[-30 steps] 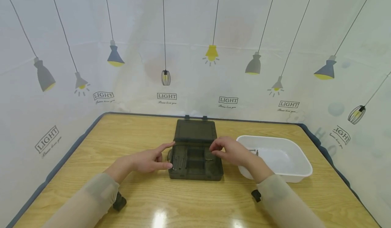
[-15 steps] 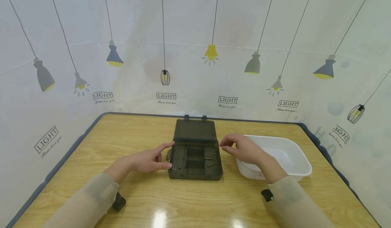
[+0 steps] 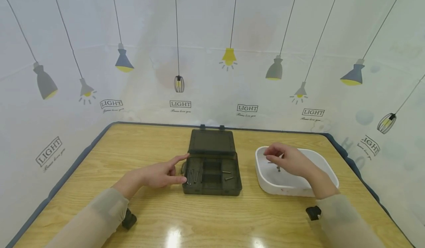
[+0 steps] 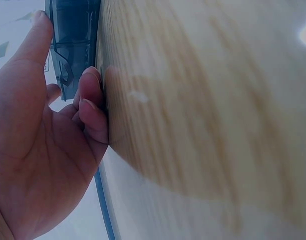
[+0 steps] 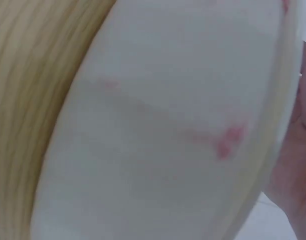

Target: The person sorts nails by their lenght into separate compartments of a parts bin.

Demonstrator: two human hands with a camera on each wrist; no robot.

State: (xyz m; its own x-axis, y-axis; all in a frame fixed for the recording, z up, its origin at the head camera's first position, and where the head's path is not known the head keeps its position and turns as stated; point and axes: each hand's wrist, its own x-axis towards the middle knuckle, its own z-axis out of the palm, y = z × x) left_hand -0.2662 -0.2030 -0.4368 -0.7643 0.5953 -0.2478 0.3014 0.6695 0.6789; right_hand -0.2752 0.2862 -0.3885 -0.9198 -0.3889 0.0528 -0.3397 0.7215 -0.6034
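A dark translucent plastic case (image 3: 212, 192) lies with its lid (image 3: 211, 141) folded back. Several long thin metal screws (image 3: 192, 176) lie in its left part, and two shorter screws (image 3: 227, 172) in the right. My left hand (image 3: 158, 174) stays at the case's left side, index finger and thumb stretched to its edge. Over the white plastic basin (image 3: 262, 176) hovers my right hand (image 3: 290, 160), fingers loosely bent, nothing visible between them. Small metal screws (image 3: 278, 168) show in the basin just under the fingertips. In the right wrist view the basin's wall (image 5: 157, 130) hides most of that hand.
The wood-grain table (image 3: 212, 222) meets a light curtain (image 3: 212, 63) printed with lamps at its back and sides. A strip of bare wood separates the case from the basin. Pink smudges (image 5: 227, 142) mark the basin's outer wall.
My right hand has moved right, from above the case's right compartment to over the basin. A second short screw now shows in that compartment. The left hand has kept still.
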